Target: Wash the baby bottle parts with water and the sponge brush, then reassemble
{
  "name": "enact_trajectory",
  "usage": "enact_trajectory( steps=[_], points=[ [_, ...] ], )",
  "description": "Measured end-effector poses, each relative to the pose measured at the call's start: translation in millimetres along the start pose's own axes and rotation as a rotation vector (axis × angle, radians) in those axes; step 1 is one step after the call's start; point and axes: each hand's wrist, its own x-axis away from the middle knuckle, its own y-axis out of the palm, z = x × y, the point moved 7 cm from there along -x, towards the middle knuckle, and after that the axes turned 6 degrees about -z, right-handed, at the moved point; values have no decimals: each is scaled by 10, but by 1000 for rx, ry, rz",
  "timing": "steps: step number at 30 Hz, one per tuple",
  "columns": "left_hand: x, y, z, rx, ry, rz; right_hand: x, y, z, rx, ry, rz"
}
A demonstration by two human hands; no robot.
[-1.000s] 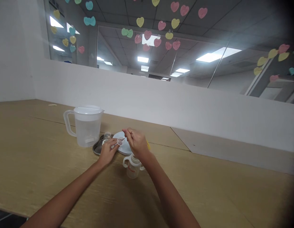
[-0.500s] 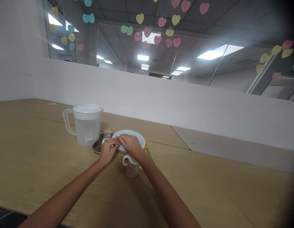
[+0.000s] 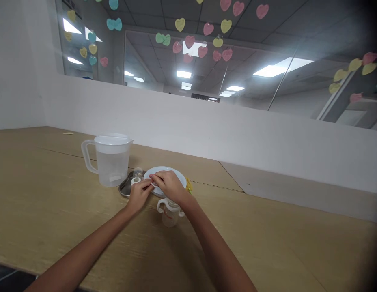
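My left hand (image 3: 140, 194) and my right hand (image 3: 170, 185) meet over the near left edge of a white plate (image 3: 176, 173). Between their fingertips they hold a small white ring-like piece (image 3: 154, 184), mostly hidden by the fingers. Both hands are closed on it. Just below my right hand stands a clear baby bottle (image 3: 170, 217) with two white handles and red print, upright on the table. Left of the hands, a metal tray (image 3: 125, 189) carries a white bottle collar (image 3: 136, 180) and a clear dome-shaped cap (image 3: 138, 172).
A translucent lidded pitcher (image 3: 113, 162) with liquid stands left of the tray, its handle pointing left. Something yellow (image 3: 188, 185) lies at the plate's right side. The wooden table (image 3: 69, 211) runs back to a white wall (image 3: 176, 117) below a window with heart-shaped notes.
My fingers have shifted slightly around the small white piece, and my right forearm has moved a little to the right. More of the bottle and its right handle now shows.
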Motion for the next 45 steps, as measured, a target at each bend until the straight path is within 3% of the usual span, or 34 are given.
enact_trajectory(
  steps=[6, 13, 18, 24, 28, 30, 33, 39, 43, 45],
  points=[
    [29, 58, -50, 16, -5, 7, 6, -5, 1, -4, -5, -8],
    [-8, 178, -97, 28, -4, 52, 119, -296, -308, -36, -54, 125],
    [-39, 218, -63, -13, 35, 5, 235, -527, -438, -111, -110, 212],
    [-35, 202, -178, -48, 30, -39, 499, -965, -635, -206, -159, 492],
    [-49, 127, -155, -111, 50, 11, 640, -1218, -560, -150, -112, 637],
    [-82, 109, -79, -164, 82, -5, 598, -1236, -365, -81, -19, 608],
    [-186, 132, 7, -307, 99, -83, 431, -1105, 47, 5, 150, 466],
    [-453, 422, -227, -637, -133, -481, 146, -547, 616, 276, 387, 94],
    [-554, 570, -276, -612, -175, -555, 139, -226, 822, 374, 475, -113],
    [-587, 580, -223, -593, -162, -527, 167, -139, 910, 368, 497, -164]
  ],
)
